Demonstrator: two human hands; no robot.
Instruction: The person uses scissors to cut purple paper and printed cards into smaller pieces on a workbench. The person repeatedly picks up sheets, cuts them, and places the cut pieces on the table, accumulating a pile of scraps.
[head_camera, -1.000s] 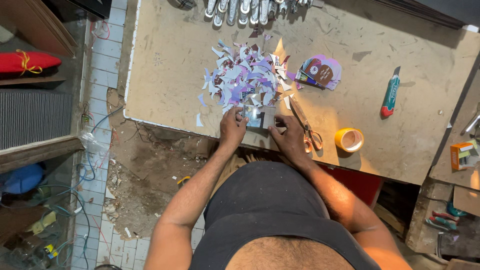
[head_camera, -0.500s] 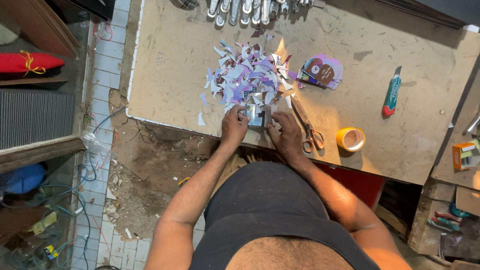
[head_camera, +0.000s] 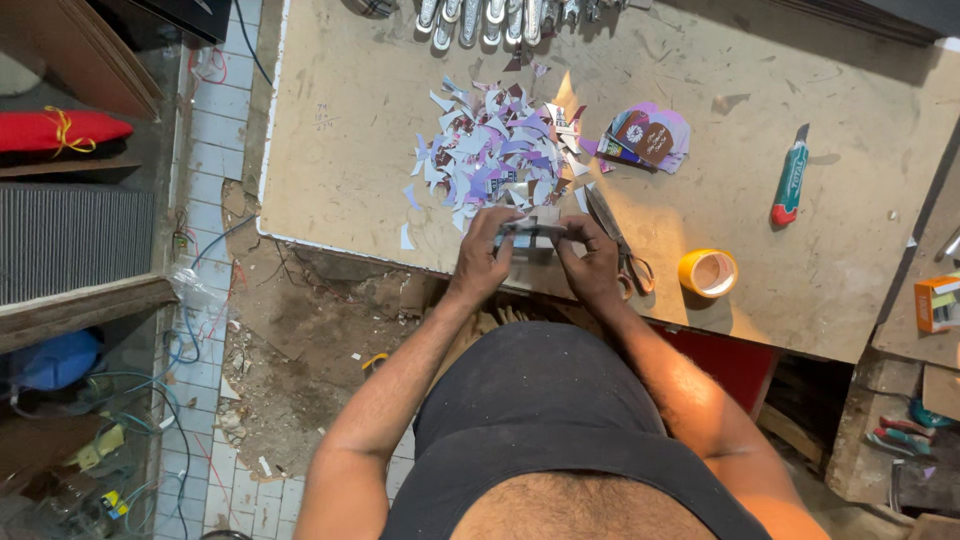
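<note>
A: What is held, and where?

B: A small stack of printed cards (head_camera: 533, 228) is gripped at the centre of the frame, just above the near edge of the table (head_camera: 330, 180). It is pinched from both ends — the left hand (head_camera: 483, 258) on its left end, the right hand (head_camera: 590, 262) on its right.

A: How far are the hands opened?

B: Barely. Both are curled closed around the stack, fingers bent over the top; the thumbs are taken to be underneath, though they are mostly hidden. No slack is seen between fingers and cards.

A: What lies about?

B: Just beyond the stack, toward the upper middle of the frame, a heap of purple and white paper offcuts (head_camera: 495, 155) is spread out. Scissors (head_camera: 615, 238) are laid just right of the right hand. Further up and right, a pile of round-cornered printed cutouts (head_camera: 648, 137) is noted; at the right, a roll of yellow tape (head_camera: 707, 272) and a green utility knife (head_camera: 789, 182), well apart from the hands. A row of metal tools (head_camera: 490, 15) is seen at the top edge.

A: How is this squaring-up best done?

B: In judgement — the edges should be kept flush by even pressure from both ends, the stack tapped lightly on the table so that no card is left proud. The grip should be kept firm but not bowed, and stray offcuts kept out from between the cards.
</note>
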